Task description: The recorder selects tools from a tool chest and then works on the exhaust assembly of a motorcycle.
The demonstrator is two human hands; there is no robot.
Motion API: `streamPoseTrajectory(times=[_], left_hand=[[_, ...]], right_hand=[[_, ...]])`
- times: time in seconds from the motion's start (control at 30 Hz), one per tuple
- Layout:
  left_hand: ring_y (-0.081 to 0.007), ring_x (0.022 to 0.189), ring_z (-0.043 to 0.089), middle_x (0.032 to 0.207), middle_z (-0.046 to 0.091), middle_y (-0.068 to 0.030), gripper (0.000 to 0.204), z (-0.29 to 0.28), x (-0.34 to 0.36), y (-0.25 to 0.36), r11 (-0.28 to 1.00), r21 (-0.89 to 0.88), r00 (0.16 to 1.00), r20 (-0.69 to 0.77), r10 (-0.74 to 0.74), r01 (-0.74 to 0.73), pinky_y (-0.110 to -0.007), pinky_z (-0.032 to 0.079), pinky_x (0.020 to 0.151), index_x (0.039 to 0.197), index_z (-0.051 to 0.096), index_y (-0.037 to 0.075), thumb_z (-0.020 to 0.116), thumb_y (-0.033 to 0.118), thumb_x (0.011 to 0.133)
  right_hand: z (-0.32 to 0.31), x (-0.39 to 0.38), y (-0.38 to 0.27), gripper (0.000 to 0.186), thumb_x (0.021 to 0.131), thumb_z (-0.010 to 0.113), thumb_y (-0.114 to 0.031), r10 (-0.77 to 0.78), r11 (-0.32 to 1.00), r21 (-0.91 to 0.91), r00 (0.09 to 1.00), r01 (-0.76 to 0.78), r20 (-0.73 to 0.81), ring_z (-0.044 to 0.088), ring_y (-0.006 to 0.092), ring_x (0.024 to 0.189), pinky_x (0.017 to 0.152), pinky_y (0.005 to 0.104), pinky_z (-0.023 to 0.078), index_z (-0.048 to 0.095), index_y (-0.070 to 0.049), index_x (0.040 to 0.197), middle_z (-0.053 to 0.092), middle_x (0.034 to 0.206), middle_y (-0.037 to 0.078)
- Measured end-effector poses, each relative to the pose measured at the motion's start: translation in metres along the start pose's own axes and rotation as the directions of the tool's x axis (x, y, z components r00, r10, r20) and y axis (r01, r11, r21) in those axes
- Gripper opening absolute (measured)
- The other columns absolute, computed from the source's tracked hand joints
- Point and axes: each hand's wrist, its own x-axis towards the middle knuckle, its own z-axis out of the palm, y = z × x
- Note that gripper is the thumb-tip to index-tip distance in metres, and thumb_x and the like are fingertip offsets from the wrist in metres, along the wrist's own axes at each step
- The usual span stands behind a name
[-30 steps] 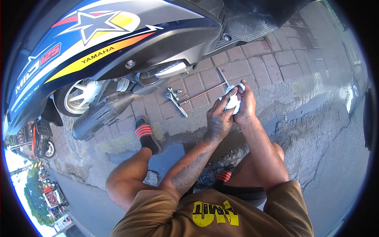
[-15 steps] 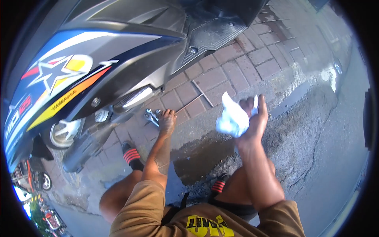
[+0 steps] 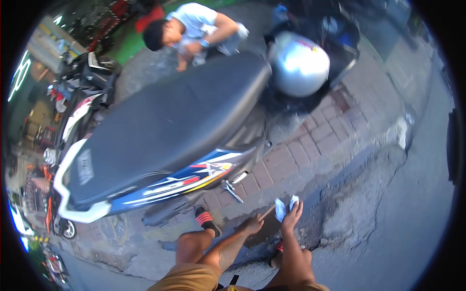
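My right hand (image 3: 292, 216) is closed on a crumpled white cloth (image 3: 281, 207), low over the edge of the brick paving. Just left of it, my left hand (image 3: 252, 226) grips a thin brownish rod-like tool (image 3: 267, 212) whose tip reaches the cloth. Both hands hang in front of my knees, beside a parked scooter (image 3: 165, 126) with a black seat and a blue, white and orange side panel. A metal wrench-like tool (image 3: 232, 189) lies on the bricks under the scooter's side.
A silver helmet (image 3: 298, 63) sits on the scooter's footboard. Another person in a white shirt (image 3: 194, 26) crouches on the scooter's far side. My sandal with red stripes (image 3: 206, 219) stands on the paving. Broken asphalt (image 3: 359, 213) lies to the right, and more motorbikes are parked at the left.
The view has risen and now looks down on the whole scooter. My left hand left the metal tool on the bricks, came back beside my right hand and now holds a thin rod.
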Motion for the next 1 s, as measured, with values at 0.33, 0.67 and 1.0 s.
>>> streamPoseTrajectory(times=[0.33, 0.67, 1.0], left_hand=[[-0.0302, 0.093, 0.067, 0.096, 0.070, -0.0153, 0.044, -0.160, -0.409, -0.005, 0.992, -0.013, 0.990, -0.060, -0.129, 0.128, -0.042, 0.051, 0.080, 0.105, 0.070, 0.009, 0.053, 0.047, 0.091], [-0.0412, 0.088, 0.065, 0.091, 0.068, -0.0219, 0.035, -0.154, -0.640, -0.207, 0.840, -0.415, 0.788, -0.355, -0.503, 0.349, -0.049, 0.051, 0.078, 0.095, 0.069, 0.007, 0.058, 0.039, 0.089], [-0.0421, 0.093, 0.065, 0.093, 0.068, -0.0249, 0.042, -0.088, -0.874, -0.413, 0.465, -0.757, 0.501, -0.211, -0.839, 0.459, -0.046, 0.052, 0.080, 0.108, 0.068, 0.002, 0.062, 0.039, 0.088]], right_hand=[[-0.188, -0.100, -0.177, 0.045, 0.101, 0.040, -0.047, 0.392, 0.893, -0.394, 0.805, -0.216, 0.446, 0.045, 0.0114, 0.063, 0.061, 0.0281, 0.036, 0.059, -0.010, 0.085, 0.049, 0.069, 0.000], [-0.319, -0.148, -0.265, 0.040, 0.092, 0.059, -0.036, 0.723, 0.343, -0.939, 0.632, 0.020, 0.278, 0.062, 0.0215, 0.087, 0.077, 0.0390, 0.051, 0.066, -0.002, 0.113, 0.068, 0.095, 0.010], [-0.092, -0.418, -0.236, 0.037, 0.088, 0.064, -0.032, 0.947, -0.207, -0.704, 0.319, 0.679, 0.029, 0.066, 0.0228, 0.098, 0.086, 0.0400, 0.050, 0.070, -0.003, 0.110, 0.069, 0.106, 0.018]])
